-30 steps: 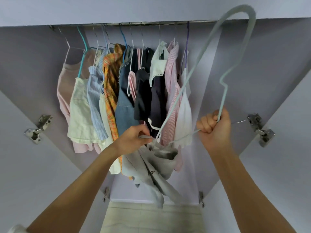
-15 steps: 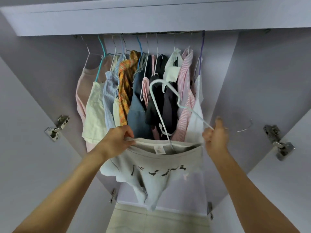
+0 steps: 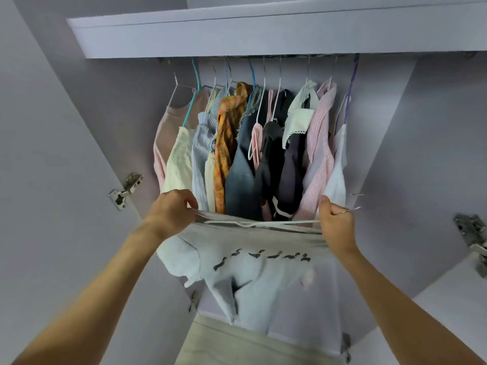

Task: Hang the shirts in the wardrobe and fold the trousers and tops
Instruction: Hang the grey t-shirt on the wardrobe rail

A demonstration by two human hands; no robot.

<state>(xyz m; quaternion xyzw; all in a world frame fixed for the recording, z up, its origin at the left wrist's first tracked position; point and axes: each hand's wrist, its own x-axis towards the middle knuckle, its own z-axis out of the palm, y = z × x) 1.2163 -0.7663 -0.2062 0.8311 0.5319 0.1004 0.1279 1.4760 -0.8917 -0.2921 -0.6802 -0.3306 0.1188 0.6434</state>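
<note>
A pale grey top (image 3: 253,272) with a row of small dark figures across its chest hangs spread between my hands in front of the open wardrobe. My left hand (image 3: 172,208) pinches its left shoulder edge. My right hand (image 3: 334,221) grips the right end of a white wire hanger (image 3: 261,223) that lies flat across the neck opening, together with the top's right edge. Behind, several garments (image 3: 250,154) hang close together on hangers from the rail (image 3: 263,59).
The wardrobe's lilac doors stand open on both sides, with metal hinges at left (image 3: 125,191) and right (image 3: 471,235). A shelf board (image 3: 263,35) runs above the rail. Some rail length right of the last white garment (image 3: 338,164) is bare. Beige floor (image 3: 237,346) shows below.
The hanger, held high a second ago, has come down and now lies level inside the top's neck. The top has been pulled open wide between both hands.
</note>
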